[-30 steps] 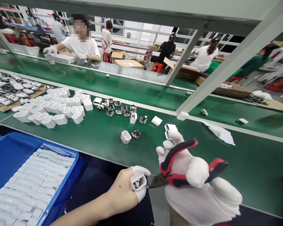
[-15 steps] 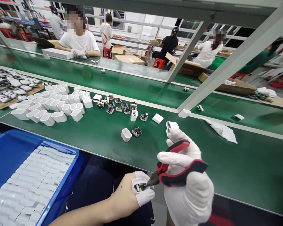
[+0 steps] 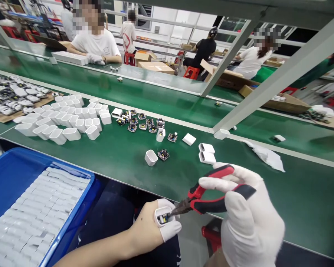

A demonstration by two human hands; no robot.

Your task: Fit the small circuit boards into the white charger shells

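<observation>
Beside the long green surface, the left hand gripped a boxy white plastic shell, likely light, best held by its walls; the right hand gripped red-and-black metal pliers.

Along the left of our workbench stands a cluster of open housings, with a heap of parts on cardboard farther left. Right of the cluster lie the circuit boards; nearer us, 1 lone housing sits just left of 1 separate board. Farther right, 2 paired housings lie side by side, left of a crumpled sheet. Before the bench, at our left, a tub contains rows of pieces.
</observation>
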